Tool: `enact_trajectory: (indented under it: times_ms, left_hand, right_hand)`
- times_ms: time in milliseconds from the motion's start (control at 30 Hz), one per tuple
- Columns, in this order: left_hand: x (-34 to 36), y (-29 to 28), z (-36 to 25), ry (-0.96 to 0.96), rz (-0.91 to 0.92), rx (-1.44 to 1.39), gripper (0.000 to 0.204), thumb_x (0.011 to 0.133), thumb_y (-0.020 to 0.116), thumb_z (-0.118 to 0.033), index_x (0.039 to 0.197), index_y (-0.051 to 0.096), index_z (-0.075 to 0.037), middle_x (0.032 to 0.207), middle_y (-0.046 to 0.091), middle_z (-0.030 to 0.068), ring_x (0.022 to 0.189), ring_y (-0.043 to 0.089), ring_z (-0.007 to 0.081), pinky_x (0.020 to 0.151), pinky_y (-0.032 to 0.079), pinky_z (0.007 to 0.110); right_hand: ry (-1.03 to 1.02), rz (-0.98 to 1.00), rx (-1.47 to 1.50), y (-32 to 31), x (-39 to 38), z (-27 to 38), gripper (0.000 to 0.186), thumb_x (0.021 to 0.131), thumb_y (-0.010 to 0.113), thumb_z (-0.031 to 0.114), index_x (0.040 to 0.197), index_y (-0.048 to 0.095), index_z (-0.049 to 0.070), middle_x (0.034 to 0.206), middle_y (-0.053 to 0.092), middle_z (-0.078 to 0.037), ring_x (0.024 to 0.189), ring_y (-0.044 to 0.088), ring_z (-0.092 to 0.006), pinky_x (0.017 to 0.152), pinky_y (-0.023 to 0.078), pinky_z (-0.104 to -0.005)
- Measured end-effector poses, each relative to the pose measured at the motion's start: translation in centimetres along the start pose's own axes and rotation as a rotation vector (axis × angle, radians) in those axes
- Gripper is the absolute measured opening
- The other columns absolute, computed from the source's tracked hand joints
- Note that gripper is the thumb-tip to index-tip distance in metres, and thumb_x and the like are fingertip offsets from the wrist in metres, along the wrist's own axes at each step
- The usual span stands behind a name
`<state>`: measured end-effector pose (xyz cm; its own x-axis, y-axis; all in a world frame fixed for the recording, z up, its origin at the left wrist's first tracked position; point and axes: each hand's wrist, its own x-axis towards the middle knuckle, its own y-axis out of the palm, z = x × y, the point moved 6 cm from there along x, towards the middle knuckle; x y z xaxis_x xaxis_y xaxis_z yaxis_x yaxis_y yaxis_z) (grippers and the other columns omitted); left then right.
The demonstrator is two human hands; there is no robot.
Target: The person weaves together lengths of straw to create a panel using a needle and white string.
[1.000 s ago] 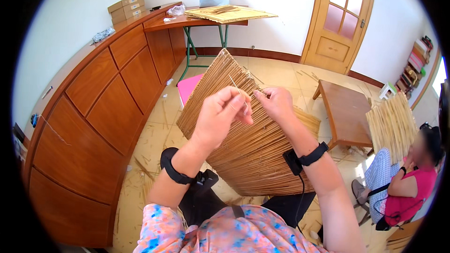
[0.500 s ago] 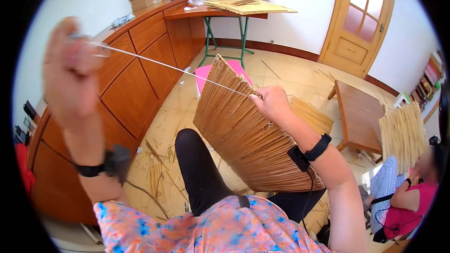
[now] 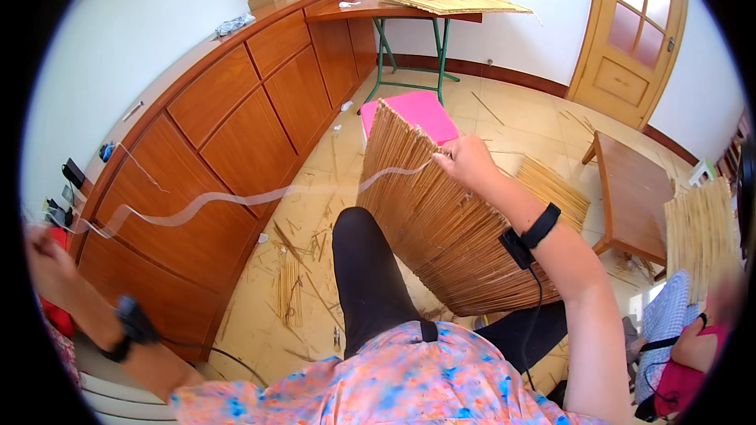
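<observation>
A mat of thin brown straw stalks [image 3: 449, 228] leans upright across my lap, its bound edge on top. My right hand [image 3: 470, 164] is closed on that top edge, with the thumb and fingers pinching the end of a white string [image 3: 260, 195] there. The string runs left in loose waves, smeared by motion. At the far left rim my left hand [image 3: 53, 258] is stretched out low and looks closed on the string's other part. Its fingertips are partly lost at the dark picture edge.
A pink stool [image 3: 413, 112] stands behind the mat. Wooden cabinets [image 3: 236, 122] line the left side, and a low brown table [image 3: 638, 193] is at right. Loose stalks [image 3: 290, 291] litter the floor. A seated person [image 3: 685, 362] is at the right, beside another straw mat [image 3: 701, 236].
My left hand has swung down and out to the far left. The string, taut before, now hangs in waves. My right hand keeps its grip on the mat edge; the view has shifted left.
</observation>
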<state>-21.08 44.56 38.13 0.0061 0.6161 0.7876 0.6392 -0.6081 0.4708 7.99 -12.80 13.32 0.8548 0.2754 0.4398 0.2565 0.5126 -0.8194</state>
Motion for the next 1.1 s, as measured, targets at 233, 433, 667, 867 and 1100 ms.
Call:
enact_trajectory:
  times_ms: [233, 433, 667, 867, 1100]
  left_hand:
    - [-36.7, 17.0, 6.1, -0.726, 0.996, -0.008, 0.025, 0.091, 0.052, 0.002, 0.114, 0.062, 0.002, 0.074, 0.067, 0.0079, 0.069, 0.066, 0.0152, 0.069, 0.053, 0.027]
    - [-50.9, 24.2, 9.5, -0.81, 0.839, -0.167, 0.026, 0.092, 0.059, -0.004, 0.117, 0.06, 0.002, 0.073, 0.07, 0.0083, 0.063, 0.064, 0.0111, 0.061, 0.05, 0.027]
    - [-53.1, 25.0, 10.5, -0.798, 0.939, -0.144, 0.009, 0.093, 0.058, -0.004, 0.101, 0.06, 0.0, 0.066, 0.064, 0.0053, 0.059, 0.062, 0.0121, 0.056, 0.051, 0.028]
    - [-52.1, 25.3, 11.3, -1.33, 0.871, -0.608, 0.015, 0.1, 0.053, -0.015, 0.105, 0.059, -0.003, 0.092, 0.062, 0.0038, 0.084, 0.062, 0.0125, 0.071, 0.051, 0.025]
    - [-51.2, 24.1, 12.0, -1.281, 0.522, -0.941, 0.012, 0.101, 0.049, -0.014, 0.105, 0.056, -0.005, 0.11, 0.057, 0.0063, 0.091, 0.063, 0.0165, 0.079, 0.05, 0.029]
  right_hand:
    - [-0.072, -0.024, 0.03, 0.3, -2.1, 2.4, 0.022, 0.082, 0.069, 0.024, 0.076, 0.069, 0.003, 0.064, 0.06, -0.02, 0.06, 0.06, -0.0374, 0.058, 0.049, -0.0426]
    - [0.011, 0.053, -0.079, 0.1, -2.6, 3.5, 0.025, 0.083, 0.067, 0.027, 0.08, 0.069, 0.002, 0.066, 0.064, -0.02, 0.066, 0.064, -0.0382, 0.063, 0.053, -0.0446]
    - [0.004, -0.003, -0.061, -0.1, -2.9, 3.2, 0.027, 0.083, 0.067, 0.026, 0.074, 0.066, 0.001, 0.061, 0.062, -0.02, 0.061, 0.063, -0.0383, 0.061, 0.053, -0.045]
    - [0.011, 0.044, 0.005, -0.4, -2.6, 3.0, 0.02, 0.081, 0.07, 0.019, 0.077, 0.067, 0.0, 0.062, 0.058, -0.022, 0.056, 0.058, -0.0379, 0.053, 0.047, -0.0391]
    - [0.111, 0.206, 0.297, -0.1, -4.5, 4.5, 0.025, 0.081, 0.068, 0.025, 0.089, 0.068, 0.001, 0.072, 0.064, -0.023, 0.07, 0.064, -0.0402, 0.065, 0.053, -0.044]
